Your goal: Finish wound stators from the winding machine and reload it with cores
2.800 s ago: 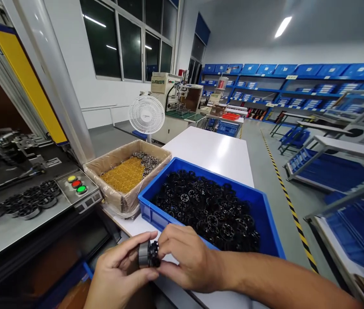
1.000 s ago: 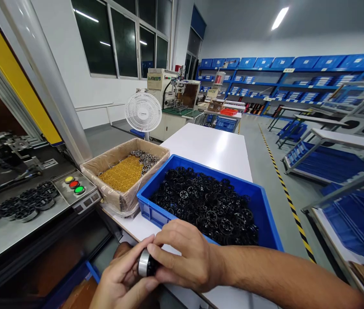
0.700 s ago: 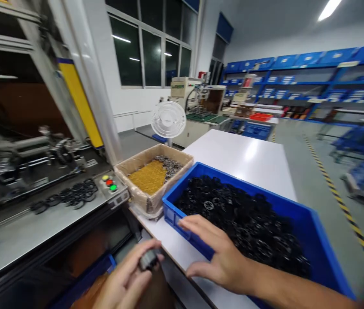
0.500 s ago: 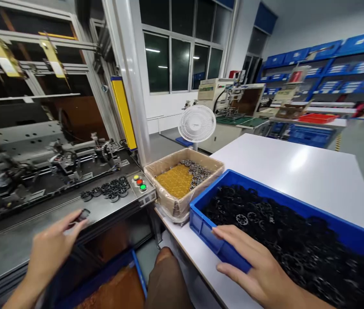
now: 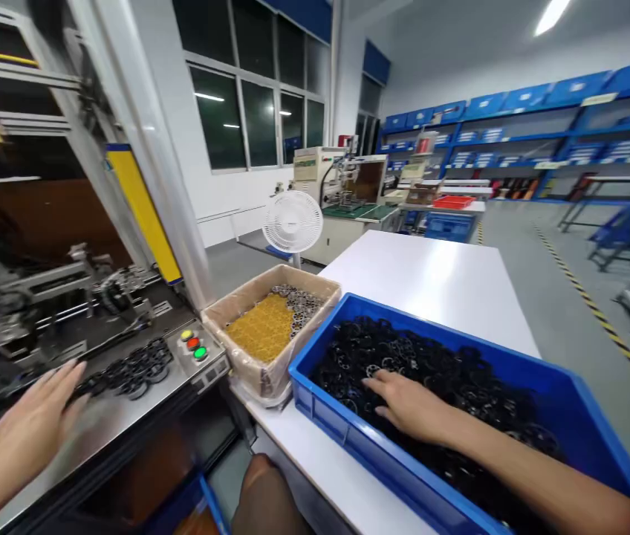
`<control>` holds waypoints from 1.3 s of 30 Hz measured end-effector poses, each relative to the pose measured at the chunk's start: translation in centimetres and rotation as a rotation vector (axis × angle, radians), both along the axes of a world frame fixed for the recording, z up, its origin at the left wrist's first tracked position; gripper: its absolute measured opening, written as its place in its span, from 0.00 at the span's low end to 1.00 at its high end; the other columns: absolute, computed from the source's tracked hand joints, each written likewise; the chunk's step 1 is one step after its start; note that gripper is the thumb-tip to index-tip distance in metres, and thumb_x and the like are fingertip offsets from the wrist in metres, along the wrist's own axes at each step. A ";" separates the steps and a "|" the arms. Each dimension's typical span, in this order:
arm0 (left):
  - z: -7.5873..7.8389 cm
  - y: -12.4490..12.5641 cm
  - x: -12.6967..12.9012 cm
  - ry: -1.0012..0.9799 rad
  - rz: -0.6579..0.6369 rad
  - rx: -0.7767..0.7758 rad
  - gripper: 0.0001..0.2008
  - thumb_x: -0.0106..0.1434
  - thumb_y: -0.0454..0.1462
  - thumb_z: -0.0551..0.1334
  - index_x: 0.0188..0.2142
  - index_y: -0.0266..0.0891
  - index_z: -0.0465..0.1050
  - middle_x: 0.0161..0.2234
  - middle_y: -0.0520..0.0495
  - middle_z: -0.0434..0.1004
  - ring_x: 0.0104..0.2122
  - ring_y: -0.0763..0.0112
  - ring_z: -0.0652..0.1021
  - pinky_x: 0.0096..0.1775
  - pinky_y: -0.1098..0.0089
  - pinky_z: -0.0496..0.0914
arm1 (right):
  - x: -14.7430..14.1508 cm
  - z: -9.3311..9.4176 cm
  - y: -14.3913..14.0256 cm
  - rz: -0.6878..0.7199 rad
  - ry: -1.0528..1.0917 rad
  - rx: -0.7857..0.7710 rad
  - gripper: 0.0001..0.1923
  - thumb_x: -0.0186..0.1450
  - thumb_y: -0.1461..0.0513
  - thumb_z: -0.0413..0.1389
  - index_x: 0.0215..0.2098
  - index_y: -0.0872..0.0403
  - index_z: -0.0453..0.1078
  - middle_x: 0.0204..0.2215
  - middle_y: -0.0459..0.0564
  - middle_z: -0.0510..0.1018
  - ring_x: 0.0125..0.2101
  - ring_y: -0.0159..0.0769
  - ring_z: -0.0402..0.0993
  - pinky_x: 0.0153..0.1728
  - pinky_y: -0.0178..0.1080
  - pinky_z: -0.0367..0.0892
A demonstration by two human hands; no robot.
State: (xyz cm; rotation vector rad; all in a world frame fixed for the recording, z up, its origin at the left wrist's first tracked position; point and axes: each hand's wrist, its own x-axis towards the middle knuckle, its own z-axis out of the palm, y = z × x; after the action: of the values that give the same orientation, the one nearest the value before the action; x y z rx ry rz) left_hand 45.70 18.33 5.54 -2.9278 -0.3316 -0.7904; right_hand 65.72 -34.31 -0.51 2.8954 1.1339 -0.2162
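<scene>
My left hand (image 5: 28,420) is over the steel ledge (image 5: 108,409) of the machine, its fingers stretched out and slightly blurred, with no part visible in it. Beside its fingertips lies a cluster of black ring-shaped parts (image 5: 140,368). On the other side my right hand (image 5: 407,401) reaches into a blue bin (image 5: 342,435) heaped with black spoked ring parts (image 5: 454,371). Its fingers are apart and extended onto the heap, the fingertips at the parts; I see none held.
A control box with yellow, red and green buttons (image 5: 193,343) sits at the ledge's end. Next to it stands a plastic-lined carton (image 5: 259,383) of yellow and grey parts. A white fan (image 5: 293,223) is behind, and a white table (image 5: 404,260) extends beyond the blue bin.
My left hand has moved left toward the black parts and let go of the ring part it held. My right hand has gone from above the bin's edge into the heap. The view has turned right.
</scene>
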 end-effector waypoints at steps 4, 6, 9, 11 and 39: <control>1.0 -8.7 13.2 0.193 -0.300 0.018 0.23 0.67 0.45 0.54 0.57 0.36 0.68 0.60 0.39 0.71 0.61 0.54 0.69 0.62 0.52 0.60 | -0.3 -1.7 1.5 0.016 0.057 -0.097 0.20 0.63 0.72 0.51 0.49 0.59 0.77 0.55 0.65 0.74 0.52 0.48 0.75 0.52 0.44 0.70; 0.5 -13.2 20.2 0.332 -0.390 0.002 0.19 0.68 0.43 0.58 0.56 0.39 0.69 0.58 0.40 0.72 0.57 0.57 0.73 0.57 0.49 0.65 | -0.6 -1.6 2.0 -0.013 0.047 -0.144 0.20 0.63 0.74 0.48 0.44 0.62 0.79 0.55 0.68 0.73 0.49 0.50 0.77 0.50 0.46 0.71; -0.9 -17.8 28.8 0.502 -0.411 -0.026 0.17 0.66 0.42 0.62 0.51 0.38 0.72 0.52 0.42 0.75 0.49 0.58 0.77 0.50 0.51 0.72 | -0.5 -0.8 1.9 -0.066 0.034 -0.192 0.20 0.61 0.75 0.48 0.45 0.65 0.78 0.55 0.73 0.72 0.46 0.51 0.78 0.46 0.47 0.74; -2.0 -19.4 32.6 0.576 -0.398 -0.041 0.16 0.66 0.42 0.62 0.51 0.38 0.71 0.51 0.42 0.75 0.48 0.59 0.77 0.48 0.53 0.73 | -0.2 -0.4 1.6 -0.073 0.050 -0.213 0.18 0.61 0.74 0.51 0.45 0.65 0.78 0.51 0.73 0.75 0.46 0.52 0.78 0.47 0.48 0.73; -1.6 -22.7 2.3 0.075 -0.508 -1.399 0.23 0.62 0.48 0.62 0.52 0.39 0.72 0.46 0.39 0.78 0.33 0.68 0.78 0.34 0.68 0.74 | 1.0 -0.6 -0.3 0.051 -0.087 -0.043 0.18 0.58 0.78 0.48 0.32 0.60 0.79 0.33 0.60 0.82 0.36 0.44 0.81 0.41 0.39 0.74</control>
State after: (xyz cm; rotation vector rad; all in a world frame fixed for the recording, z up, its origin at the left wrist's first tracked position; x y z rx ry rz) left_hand 48.03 -4.36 3.97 -4.4737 -0.1250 -0.5761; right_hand 66.71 -34.59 -1.06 2.8049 1.1722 -0.1109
